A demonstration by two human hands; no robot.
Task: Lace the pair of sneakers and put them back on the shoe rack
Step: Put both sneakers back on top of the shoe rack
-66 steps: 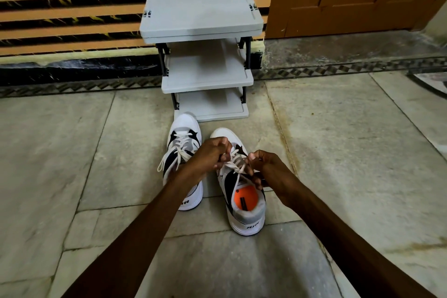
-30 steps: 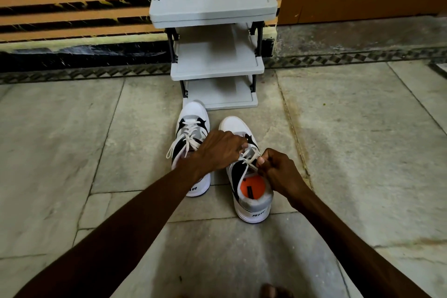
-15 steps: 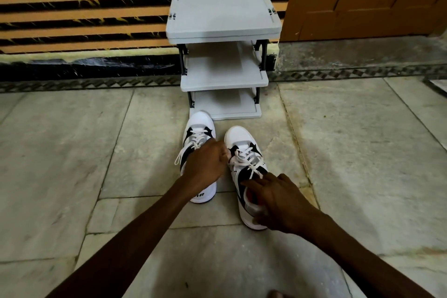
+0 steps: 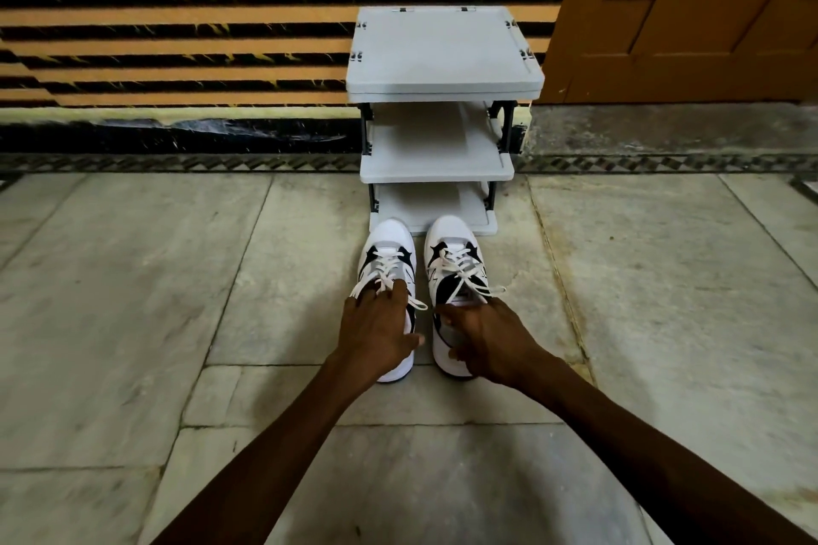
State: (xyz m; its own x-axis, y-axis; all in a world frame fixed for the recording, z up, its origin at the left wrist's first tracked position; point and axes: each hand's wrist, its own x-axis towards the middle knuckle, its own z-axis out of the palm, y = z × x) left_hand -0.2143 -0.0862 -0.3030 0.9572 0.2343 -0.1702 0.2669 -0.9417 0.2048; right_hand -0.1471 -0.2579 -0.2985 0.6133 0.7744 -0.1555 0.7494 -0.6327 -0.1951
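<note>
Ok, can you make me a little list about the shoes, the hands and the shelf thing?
shoe rack: grey, three shelves, against the wall
sneakers: left sneaker and right sneaker, side by side on the floor, toes toward the shoe rack
laces: white, threaded on both
left hand: lies over the left sneaker's opening, grip unclear
right hand: holds the right sneaker's heel

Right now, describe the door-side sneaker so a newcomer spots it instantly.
Find the grey rack against the striped wall, left of the wooden door. Two white-and-black sneakers stand on the floor before it, toes toward it. Yours is the right sneaker, nearer the door than the left sneaker.
</note>
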